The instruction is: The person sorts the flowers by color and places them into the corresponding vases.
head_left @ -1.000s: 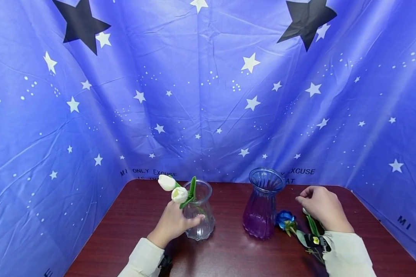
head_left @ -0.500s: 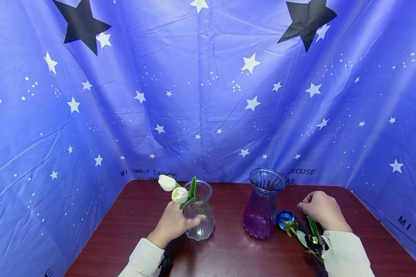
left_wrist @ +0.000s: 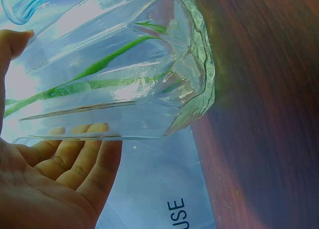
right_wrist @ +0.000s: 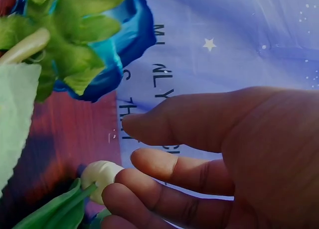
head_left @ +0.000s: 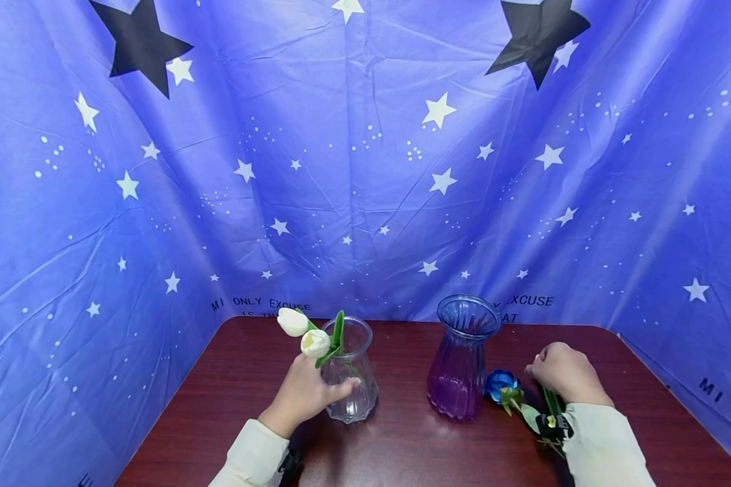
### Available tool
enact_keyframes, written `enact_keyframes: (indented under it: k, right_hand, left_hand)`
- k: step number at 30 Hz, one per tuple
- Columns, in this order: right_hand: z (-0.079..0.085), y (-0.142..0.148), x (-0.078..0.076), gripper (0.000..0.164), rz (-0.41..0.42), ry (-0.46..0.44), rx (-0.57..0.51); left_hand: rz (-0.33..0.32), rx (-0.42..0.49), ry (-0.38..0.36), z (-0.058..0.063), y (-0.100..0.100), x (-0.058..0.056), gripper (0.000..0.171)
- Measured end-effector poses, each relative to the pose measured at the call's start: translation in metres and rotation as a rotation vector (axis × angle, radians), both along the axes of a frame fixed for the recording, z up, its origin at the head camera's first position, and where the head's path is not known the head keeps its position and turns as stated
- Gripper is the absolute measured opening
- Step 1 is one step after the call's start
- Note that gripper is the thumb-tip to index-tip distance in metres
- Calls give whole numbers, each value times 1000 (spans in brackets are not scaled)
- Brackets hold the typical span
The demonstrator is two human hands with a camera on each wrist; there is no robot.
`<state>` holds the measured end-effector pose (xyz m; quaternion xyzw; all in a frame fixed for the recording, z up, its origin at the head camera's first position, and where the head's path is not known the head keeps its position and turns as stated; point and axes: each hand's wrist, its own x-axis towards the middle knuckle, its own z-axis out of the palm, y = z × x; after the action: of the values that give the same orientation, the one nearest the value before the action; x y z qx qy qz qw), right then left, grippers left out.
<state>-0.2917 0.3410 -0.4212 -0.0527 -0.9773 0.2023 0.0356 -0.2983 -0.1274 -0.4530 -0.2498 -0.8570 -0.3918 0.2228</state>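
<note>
My left hand (head_left: 304, 393) grips a clear glass vase (head_left: 356, 400) around its body, thumb on the near side. Two white tulips (head_left: 314, 343) lean out of that vase to the left, and their green stems (left_wrist: 104, 62) show through the glass. Over on the right, my right hand (head_left: 569, 373) is low over another white tulip (right_wrist: 99, 175) lying on the table. In the right wrist view its fingers are loosely bent, with fingertips right at the tulip's head and the thumb apart from them. Beside this hand lies a blue rose (head_left: 501, 385).
Between the hands stands a taller ribbed vase (head_left: 457, 382), blue at the rim and purple below. The dark red wooden table (head_left: 396, 446) ends at a blue star-patterned cloth (head_left: 365, 203) hanging behind and at both sides.
My right hand has moved slightly down and toward the table, covering the lying tulip's white head in the head view. The left hand and both vases stay put.
</note>
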Motion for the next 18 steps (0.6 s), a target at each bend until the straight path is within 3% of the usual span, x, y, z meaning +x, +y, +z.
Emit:
enact_keyframes:
  k: [9, 18]
  right_hand:
    - [-5, 6, -3, 32, -22, -13, 12]
    - [-7, 7, -4, 23, -54, -95, -15]
  left_hand:
    - [6, -7, 12, -1, 0, 0, 60]
    - [5, -18, 71, -2, 0, -2, 60]
